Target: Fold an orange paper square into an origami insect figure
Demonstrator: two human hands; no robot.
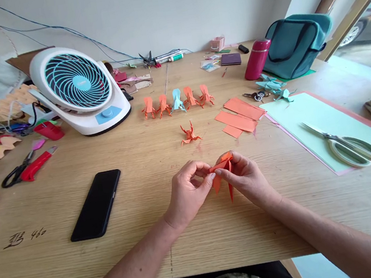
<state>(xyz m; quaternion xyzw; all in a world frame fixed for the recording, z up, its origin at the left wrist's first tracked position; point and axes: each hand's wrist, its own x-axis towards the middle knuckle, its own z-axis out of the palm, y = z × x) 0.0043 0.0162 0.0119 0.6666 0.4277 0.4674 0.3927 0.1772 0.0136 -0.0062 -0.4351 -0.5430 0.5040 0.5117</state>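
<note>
Between my hands, above the table's front part, is a partly folded piece of orange origami paper [224,165] with several narrow points. My left hand [190,186] pinches its left point between thumb and forefinger. Closed round its body is my right hand [248,178], the thumb pressed on the front face. Just beyond lies a small finished orange origami figure [190,133] with thin legs. Farther back stands a row of similar orange figures [163,105] with one light-blue figure [177,101] in the middle.
Orange paper strips [239,120] lie right of centre. Scissors [348,143] rest on pale green sheets [298,116] at the right. A black phone [96,205] lies at left, near a red utility knife [38,165] and a white fan [75,88]. A pink bottle [257,59] stands by a teal bag [294,46].
</note>
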